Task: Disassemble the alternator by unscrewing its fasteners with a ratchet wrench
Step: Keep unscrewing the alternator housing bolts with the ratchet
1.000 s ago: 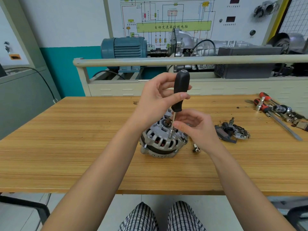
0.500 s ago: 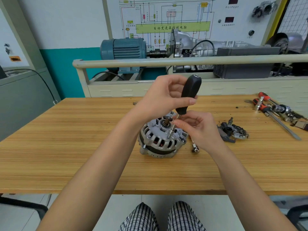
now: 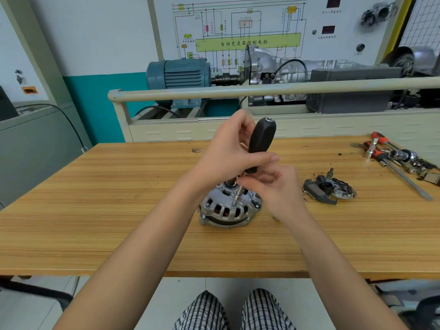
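Since the earlier frame, left hand (image 3: 228, 153) has tilted black-handled driver (image 3: 260, 141) rightward; right hand (image 3: 277, 186) pinches its steel shaft above silver cast alternator (image 3: 228, 208), standing on wooden bench (image 3: 119, 210). Advise keeping shaft square to fastener

auto training workshop: wiring-diagram board (image 3: 238, 32), blue motor (image 3: 178, 76) coupled to gearbox (image 3: 264, 60), hand tools (image 3: 392, 158) on wooden surface (image 3: 119, 210).

"自动变速器控制电脑" in black on the green bar (image 3: 247, 42) of the wall wiring-diagram board (image 3: 273, 25).
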### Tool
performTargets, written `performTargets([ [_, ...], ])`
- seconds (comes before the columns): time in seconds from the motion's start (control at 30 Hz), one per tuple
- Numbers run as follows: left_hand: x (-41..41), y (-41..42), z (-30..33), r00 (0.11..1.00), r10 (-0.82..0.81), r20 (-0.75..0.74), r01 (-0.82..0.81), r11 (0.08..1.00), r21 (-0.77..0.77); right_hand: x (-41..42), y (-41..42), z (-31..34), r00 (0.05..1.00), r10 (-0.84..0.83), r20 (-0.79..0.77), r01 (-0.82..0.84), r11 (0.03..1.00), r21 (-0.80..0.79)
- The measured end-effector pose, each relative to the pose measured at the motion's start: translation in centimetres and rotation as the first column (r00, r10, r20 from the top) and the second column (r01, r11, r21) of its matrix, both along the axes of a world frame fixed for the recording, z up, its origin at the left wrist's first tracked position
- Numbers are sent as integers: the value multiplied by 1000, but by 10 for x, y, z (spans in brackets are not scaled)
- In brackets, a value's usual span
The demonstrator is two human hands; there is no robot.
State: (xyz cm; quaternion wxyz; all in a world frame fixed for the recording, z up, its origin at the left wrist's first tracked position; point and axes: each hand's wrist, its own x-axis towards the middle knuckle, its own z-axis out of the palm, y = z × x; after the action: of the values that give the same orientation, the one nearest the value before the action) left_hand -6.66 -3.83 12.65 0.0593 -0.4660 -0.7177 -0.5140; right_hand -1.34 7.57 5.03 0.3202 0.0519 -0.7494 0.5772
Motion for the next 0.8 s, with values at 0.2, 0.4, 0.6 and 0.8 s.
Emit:
performTargets([
  [0.2, -8, -25, 5, 832, -447, 329, 440, 892, 99, 0, -5, 3, 998, 67, -4, -66, 991, 119],
  [0.4, 6, -34, 5, 931, -289, 225, 271, 957, 106, 5, -6, 7, 980, 185, 76, -195, 969, 149],
  [0.6, 24, -23, -1, 973, 151, -172, -133, 985, 114, 9, -12, 2, 999, 44, 11, -45, 991, 124],
  [0.8, 14, -28, -3, 926, -321, 198, 319, 947, 41, 4, -7, 10, 973, 216, 80, -223, 970, 95],
])
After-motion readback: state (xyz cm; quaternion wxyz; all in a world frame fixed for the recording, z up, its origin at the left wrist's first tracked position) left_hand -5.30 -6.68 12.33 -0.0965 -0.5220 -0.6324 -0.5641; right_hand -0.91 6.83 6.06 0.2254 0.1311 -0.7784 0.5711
